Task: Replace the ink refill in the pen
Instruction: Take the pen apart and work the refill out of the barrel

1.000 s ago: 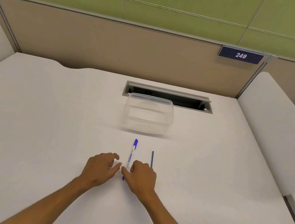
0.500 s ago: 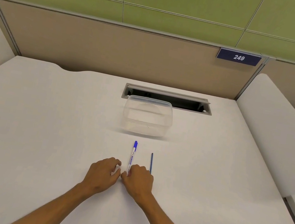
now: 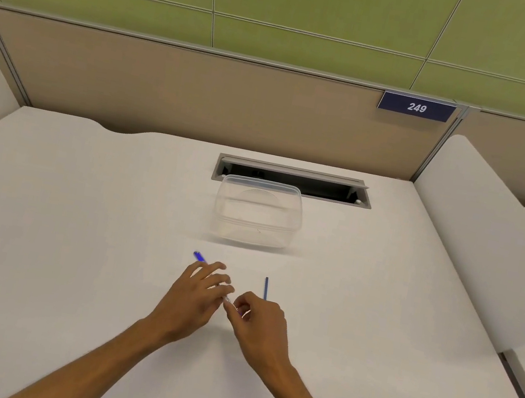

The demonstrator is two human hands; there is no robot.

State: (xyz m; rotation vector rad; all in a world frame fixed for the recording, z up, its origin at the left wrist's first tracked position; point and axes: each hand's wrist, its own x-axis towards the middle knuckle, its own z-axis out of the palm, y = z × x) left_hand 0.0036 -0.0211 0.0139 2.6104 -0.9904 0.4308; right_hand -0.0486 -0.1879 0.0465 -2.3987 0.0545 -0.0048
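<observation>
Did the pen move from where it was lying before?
Yes. The pen pointed straight at the clear box; now both hands hold it and its blue cap has swung left, away from the loose refill.

White desk (image 3: 74, 236) in a partitioned cubicle, with a rectangular grey cable slot (image 3: 292, 180) set into its far edge and a shallow notch in that edge towards the left. Tan partition panel (image 3: 201, 98) behind the desk, carrying a dark blue number plate (image 3: 416, 107) marked 249 at its upper right; green panelled wall (image 3: 287, 1) above. White rounded side dividers (image 3: 476, 241) flank the desk on both sides; lighting even and soft.
</observation>
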